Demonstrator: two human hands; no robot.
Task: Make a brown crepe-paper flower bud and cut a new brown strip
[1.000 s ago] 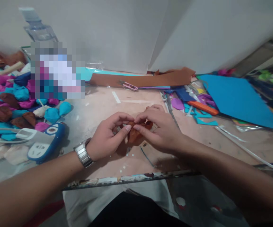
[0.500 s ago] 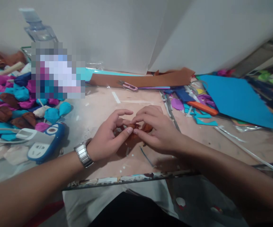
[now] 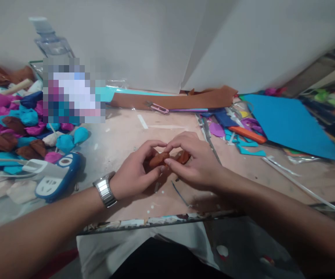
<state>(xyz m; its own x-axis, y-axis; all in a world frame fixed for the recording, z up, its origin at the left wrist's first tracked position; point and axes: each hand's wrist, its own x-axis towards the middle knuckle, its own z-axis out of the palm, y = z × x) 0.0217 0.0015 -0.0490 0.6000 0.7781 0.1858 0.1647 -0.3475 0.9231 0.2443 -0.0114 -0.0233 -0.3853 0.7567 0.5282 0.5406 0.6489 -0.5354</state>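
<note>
Low over the middle of the board, my two hands meet around a small piece of bunched brown crepe paper (image 3: 158,159). My left hand (image 3: 136,166), with a silver watch at the wrist, curls its fingers behind the piece and its thumb along the front. Thumb and fingertips of my right hand (image 3: 193,159) pinch the same piece near its middle, and a brown end shows under that palm. The fingers hide part of the paper. A thin dark strip (image 3: 180,193) lies on the board just in front of my hands.
Many coloured paper bundles (image 3: 28,116) and a blue-and-white power socket (image 3: 57,176) crowd the left. Pink thread snips (image 3: 159,107) rest on a brown sheet (image 3: 184,101) at the back. An orange cutter (image 3: 248,134), blue sheet (image 3: 292,124) and white strip (image 3: 309,188) lie right.
The left thumb has slid down and the left fingers have shifted, so more of the brown paper shows between my hands. The view has shifted slightly.
</note>
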